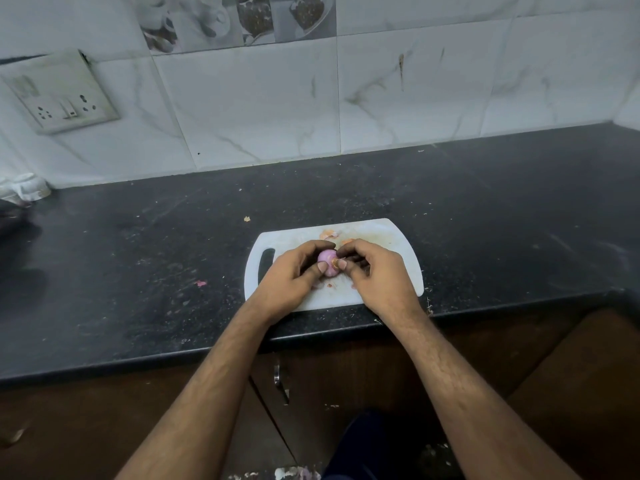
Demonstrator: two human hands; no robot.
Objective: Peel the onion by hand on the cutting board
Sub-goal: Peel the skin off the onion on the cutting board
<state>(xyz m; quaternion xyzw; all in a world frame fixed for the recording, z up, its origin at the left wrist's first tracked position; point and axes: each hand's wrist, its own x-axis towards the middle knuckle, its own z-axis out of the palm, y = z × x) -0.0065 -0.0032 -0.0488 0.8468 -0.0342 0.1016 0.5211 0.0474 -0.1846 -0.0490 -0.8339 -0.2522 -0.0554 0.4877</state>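
— Where's the onion [327, 264] just now?

— Over the middle of the white cutting board [398, 237], cupped between both hands and hiding most of the board beneath them. The left hand [289, 280] wraps it from the board's handle-slot side, thumb pressed on its near face; the fingers are curled close around it.

— And the other hand?

— The right hand [379, 275] has thumb and forefinger pinched narrow on a small brownish bit at the onion's end — a last scrap of dry skin or the root tip, I can't tell which.

— So how far along?

— Late, I'd judge. The visible surface is smooth and pink-purple, and loose papery peels [329, 234] lie at the board's far edge.

— Next move?

— Likely a firm pull away from the bulb while the left hand steadies it, then a turn to check the hidden side.
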